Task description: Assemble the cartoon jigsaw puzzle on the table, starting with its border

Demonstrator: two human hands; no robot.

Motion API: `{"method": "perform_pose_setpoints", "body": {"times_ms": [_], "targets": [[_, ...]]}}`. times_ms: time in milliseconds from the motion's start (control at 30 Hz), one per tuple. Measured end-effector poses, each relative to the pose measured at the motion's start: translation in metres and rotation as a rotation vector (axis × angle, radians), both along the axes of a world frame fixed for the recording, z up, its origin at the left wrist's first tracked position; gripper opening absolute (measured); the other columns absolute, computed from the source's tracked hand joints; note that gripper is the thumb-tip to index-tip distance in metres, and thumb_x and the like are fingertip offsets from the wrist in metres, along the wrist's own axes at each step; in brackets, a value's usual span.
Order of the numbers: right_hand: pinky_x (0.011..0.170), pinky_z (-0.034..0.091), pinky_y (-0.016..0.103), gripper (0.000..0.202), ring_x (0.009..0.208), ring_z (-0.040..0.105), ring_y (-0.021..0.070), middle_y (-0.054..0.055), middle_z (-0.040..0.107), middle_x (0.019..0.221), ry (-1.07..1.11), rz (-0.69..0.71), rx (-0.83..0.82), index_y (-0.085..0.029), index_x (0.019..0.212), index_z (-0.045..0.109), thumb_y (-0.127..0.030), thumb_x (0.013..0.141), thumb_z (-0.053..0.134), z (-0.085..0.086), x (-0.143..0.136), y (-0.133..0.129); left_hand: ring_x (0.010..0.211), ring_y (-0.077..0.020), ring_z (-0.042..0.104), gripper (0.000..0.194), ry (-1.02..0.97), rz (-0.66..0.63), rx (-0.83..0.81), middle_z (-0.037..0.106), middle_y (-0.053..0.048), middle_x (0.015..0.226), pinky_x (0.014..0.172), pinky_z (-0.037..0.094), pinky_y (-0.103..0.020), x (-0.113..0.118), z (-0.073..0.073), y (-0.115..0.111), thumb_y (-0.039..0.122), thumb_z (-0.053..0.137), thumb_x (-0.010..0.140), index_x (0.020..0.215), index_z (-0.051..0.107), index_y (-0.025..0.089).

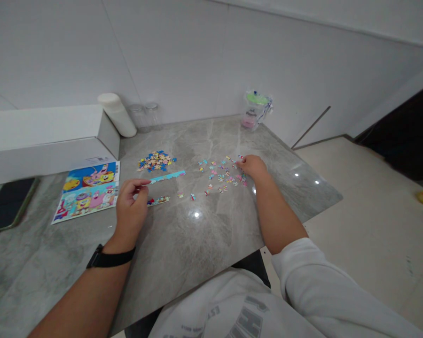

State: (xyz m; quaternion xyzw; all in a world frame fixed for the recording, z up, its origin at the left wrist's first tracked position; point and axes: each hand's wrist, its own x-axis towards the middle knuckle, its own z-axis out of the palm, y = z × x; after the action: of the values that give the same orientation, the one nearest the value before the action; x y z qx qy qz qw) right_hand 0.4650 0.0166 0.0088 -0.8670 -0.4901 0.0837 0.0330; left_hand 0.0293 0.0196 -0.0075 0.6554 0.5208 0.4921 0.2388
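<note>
My left hand (132, 199) is curled at the left end of a joined blue puzzle strip (169, 176), fingers pressed together; what they hold, if anything, is too small to tell. Below the strip lies a shorter joined section (161, 200), partly hidden by that hand. To the right, my right hand (252, 166) pinches a small puzzle piece (241, 157) at the edge of the scattered pieces (221, 177). A denser pile of pieces (157, 161) lies behind the strip. The printed picture sheet (88, 191) rests left of my left hand.
A white box (45, 141) stands at the back left, beside a leaning white bottle (118, 115) and two clear glasses (144, 117). A plastic bag (255, 110) sits by the wall. A phone (9, 203) lies at the far left of the grey table (204, 244).
</note>
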Motion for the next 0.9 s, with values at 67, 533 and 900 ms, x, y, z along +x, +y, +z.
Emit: {"method": "perform_pose_setpoints", "body": {"times_ms": [67, 533, 900], "targets": [[0.087, 0.052, 0.03, 0.036, 0.11, 0.072, 0.0277, 0.017, 0.079, 0.118, -0.003, 0.013, 0.019, -0.02, 0.104, 0.083, -0.05, 0.099, 0.064, 0.002, 0.006, -0.002, 0.098, -0.0243, 0.067, 0.017, 0.003, 0.002, -0.008, 0.071, -0.005, 0.102, 0.093, 0.055, -0.041, 0.0, 0.0, 0.0, 0.029, 0.062, 0.093, 0.102, 0.075, 0.025], [0.07, 0.047, 0.025, 0.013, 0.08, 0.069, 0.0185, 0.006, 0.08, 0.088, 0.098, 0.235, -0.276, -0.021, 0.087, 0.083, -0.033, 0.083, 0.084, 0.022, 0.009, -0.027, 0.103, -0.0248, 0.067, 0.017, -0.013, -0.007, 0.0, 0.071, -0.004, 0.108, 0.098, 0.054, -0.043, -0.001, -0.003, 0.001, 0.028, 0.062, 0.093, 0.104, 0.075, 0.026], [0.066, 0.047, 0.023, 0.01, 0.076, 0.069, 0.0162, 0.004, 0.08, 0.086, 0.092, 0.143, -0.253, -0.021, 0.09, 0.083, -0.019, 0.08, 0.082, 0.014, 0.037, -0.049, 0.101, -0.0255, 0.065, 0.016, -0.003, 0.002, 0.006, 0.07, -0.005, 0.105, 0.097, 0.054, -0.045, -0.001, 0.0, 0.0, 0.029, 0.062, 0.092, 0.101, 0.074, 0.026]]}}
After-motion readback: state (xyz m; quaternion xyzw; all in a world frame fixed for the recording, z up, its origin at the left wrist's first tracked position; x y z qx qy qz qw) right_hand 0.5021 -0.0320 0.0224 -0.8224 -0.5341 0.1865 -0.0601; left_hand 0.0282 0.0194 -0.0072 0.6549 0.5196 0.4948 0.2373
